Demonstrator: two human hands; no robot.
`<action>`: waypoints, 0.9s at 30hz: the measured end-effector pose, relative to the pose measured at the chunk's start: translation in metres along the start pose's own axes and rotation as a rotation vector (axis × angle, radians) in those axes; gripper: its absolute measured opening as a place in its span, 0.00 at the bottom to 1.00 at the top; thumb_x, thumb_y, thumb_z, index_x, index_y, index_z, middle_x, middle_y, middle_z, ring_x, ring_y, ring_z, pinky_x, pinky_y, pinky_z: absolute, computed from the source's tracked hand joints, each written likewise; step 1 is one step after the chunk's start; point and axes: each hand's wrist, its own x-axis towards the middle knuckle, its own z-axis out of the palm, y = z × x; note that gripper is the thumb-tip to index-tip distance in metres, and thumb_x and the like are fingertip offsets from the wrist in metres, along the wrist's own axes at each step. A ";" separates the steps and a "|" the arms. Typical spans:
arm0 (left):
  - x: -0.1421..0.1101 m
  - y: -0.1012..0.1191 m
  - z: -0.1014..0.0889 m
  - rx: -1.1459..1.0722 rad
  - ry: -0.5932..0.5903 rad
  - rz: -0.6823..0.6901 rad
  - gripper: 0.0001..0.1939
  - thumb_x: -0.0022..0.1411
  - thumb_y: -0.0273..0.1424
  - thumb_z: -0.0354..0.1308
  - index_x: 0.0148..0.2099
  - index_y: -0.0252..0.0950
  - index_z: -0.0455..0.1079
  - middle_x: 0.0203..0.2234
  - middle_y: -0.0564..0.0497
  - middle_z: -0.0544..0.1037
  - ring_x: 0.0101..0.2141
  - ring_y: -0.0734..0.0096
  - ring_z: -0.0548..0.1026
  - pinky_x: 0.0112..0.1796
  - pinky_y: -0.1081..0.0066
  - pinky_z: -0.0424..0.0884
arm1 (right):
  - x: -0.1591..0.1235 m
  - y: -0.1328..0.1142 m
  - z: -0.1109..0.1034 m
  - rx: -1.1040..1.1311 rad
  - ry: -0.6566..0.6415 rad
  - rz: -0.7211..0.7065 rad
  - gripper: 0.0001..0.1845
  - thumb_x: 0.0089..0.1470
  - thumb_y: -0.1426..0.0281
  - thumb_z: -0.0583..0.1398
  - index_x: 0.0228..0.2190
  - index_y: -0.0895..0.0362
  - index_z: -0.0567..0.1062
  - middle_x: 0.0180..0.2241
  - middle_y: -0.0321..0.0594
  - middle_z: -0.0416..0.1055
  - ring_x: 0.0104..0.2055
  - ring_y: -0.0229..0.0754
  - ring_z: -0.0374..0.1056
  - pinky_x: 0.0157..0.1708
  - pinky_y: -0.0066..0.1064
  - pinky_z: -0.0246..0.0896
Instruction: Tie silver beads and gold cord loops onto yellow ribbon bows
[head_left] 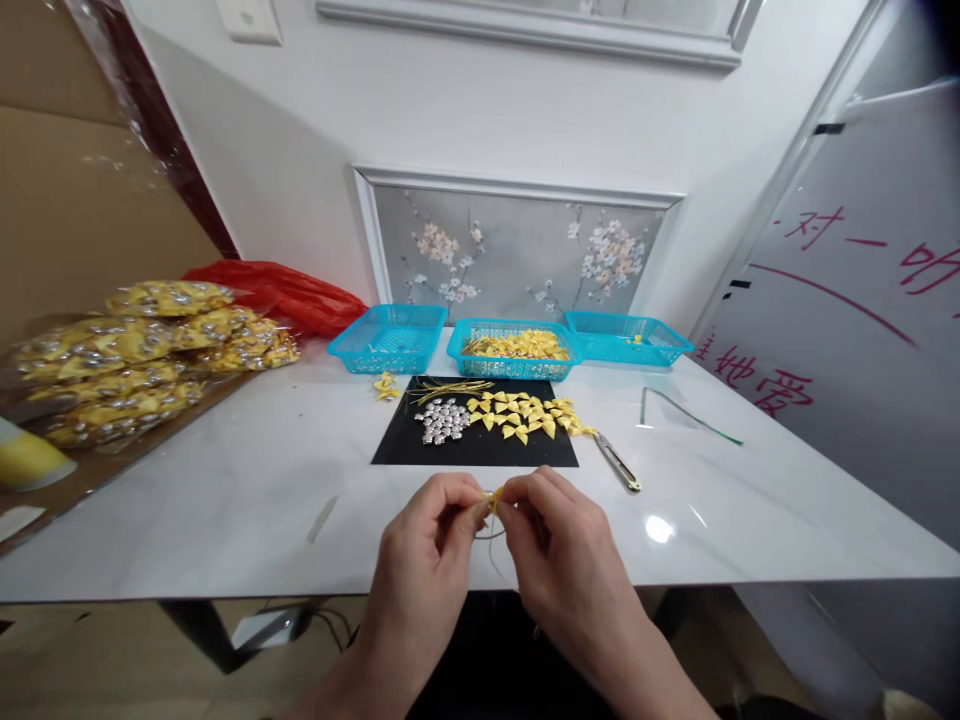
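My left hand (429, 545) and my right hand (566, 548) meet above the table's front edge, each with thumb and forefinger pinched. Between their fingertips is a small yellow ribbon bow (493, 501), mostly hidden by the fingers. A thin cord (492, 537) loops and hangs below it. Just beyond my hands lies a black mat (409, 450). On it are several silver beads (442, 421) at the left, several yellow bows (517, 412) at the right, and a bundle of thin gold cords (452, 389) along the back.
Three blue baskets (514, 371) stand at the back; the middle one is heaped with yellow pieces. A utility knife (619, 462) and a green strip (694, 417) lie to the right. Bagged yellow bows (120, 350) are piled at left beside a red plastic bag (281, 292).
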 end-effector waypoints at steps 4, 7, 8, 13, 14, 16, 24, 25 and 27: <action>-0.001 0.000 -0.001 0.003 -0.016 0.012 0.08 0.63 0.26 0.57 0.30 0.40 0.70 0.26 0.55 0.76 0.28 0.71 0.76 0.30 0.74 0.73 | 0.000 0.001 0.000 -0.013 0.017 -0.004 0.10 0.62 0.77 0.53 0.30 0.56 0.70 0.27 0.34 0.66 0.26 0.36 0.64 0.26 0.27 0.54; -0.002 0.001 -0.002 0.007 -0.028 0.018 0.09 0.63 0.26 0.57 0.29 0.40 0.69 0.26 0.55 0.75 0.27 0.71 0.75 0.30 0.74 0.73 | 0.000 0.003 0.001 -0.026 0.019 0.009 0.10 0.63 0.76 0.53 0.29 0.56 0.70 0.27 0.35 0.67 0.26 0.36 0.64 0.26 0.27 0.55; -0.003 0.002 -0.002 0.008 -0.033 0.022 0.09 0.63 0.26 0.57 0.29 0.40 0.69 0.25 0.55 0.75 0.27 0.71 0.75 0.30 0.75 0.73 | 0.000 0.003 0.002 -0.025 0.025 0.009 0.11 0.63 0.76 0.53 0.29 0.56 0.69 0.27 0.35 0.67 0.26 0.36 0.64 0.26 0.27 0.55; -0.002 0.002 -0.003 0.013 -0.038 0.045 0.08 0.63 0.26 0.57 0.30 0.40 0.70 0.27 0.55 0.77 0.28 0.71 0.76 0.31 0.74 0.73 | 0.001 0.001 0.002 0.036 0.048 0.023 0.11 0.63 0.75 0.54 0.27 0.55 0.67 0.25 0.34 0.66 0.25 0.36 0.63 0.24 0.25 0.55; -0.001 0.002 -0.003 0.015 -0.036 0.047 0.08 0.63 0.26 0.57 0.30 0.40 0.70 0.27 0.55 0.77 0.28 0.71 0.76 0.31 0.74 0.73 | 0.001 0.001 0.002 0.051 0.047 0.034 0.12 0.63 0.75 0.54 0.26 0.55 0.67 0.25 0.34 0.66 0.25 0.36 0.63 0.23 0.25 0.54; 0.000 0.003 -0.003 0.021 -0.029 0.050 0.08 0.63 0.26 0.57 0.30 0.40 0.70 0.27 0.54 0.77 0.28 0.71 0.76 0.31 0.74 0.73 | 0.001 -0.001 0.001 0.079 0.042 0.056 0.12 0.63 0.74 0.54 0.26 0.55 0.67 0.25 0.34 0.67 0.24 0.35 0.62 0.22 0.25 0.54; 0.000 0.006 -0.003 0.031 -0.007 0.042 0.08 0.62 0.26 0.57 0.29 0.40 0.70 0.25 0.55 0.77 0.26 0.71 0.76 0.29 0.75 0.73 | 0.001 -0.002 -0.001 0.128 -0.008 0.117 0.11 0.62 0.72 0.54 0.28 0.56 0.70 0.26 0.35 0.68 0.25 0.35 0.62 0.24 0.26 0.56; 0.000 0.006 -0.003 0.029 -0.008 0.040 0.08 0.62 0.26 0.57 0.29 0.40 0.71 0.25 0.55 0.78 0.26 0.71 0.76 0.29 0.75 0.73 | 0.001 -0.002 -0.002 0.133 -0.015 0.120 0.10 0.62 0.72 0.54 0.29 0.56 0.71 0.26 0.35 0.69 0.25 0.35 0.63 0.25 0.26 0.57; 0.000 0.005 -0.003 0.023 -0.005 0.035 0.08 0.62 0.27 0.57 0.29 0.40 0.71 0.25 0.55 0.77 0.26 0.71 0.75 0.28 0.75 0.72 | 0.000 -0.002 -0.003 0.142 -0.030 0.128 0.10 0.62 0.72 0.54 0.31 0.56 0.73 0.27 0.36 0.69 0.26 0.35 0.64 0.26 0.26 0.57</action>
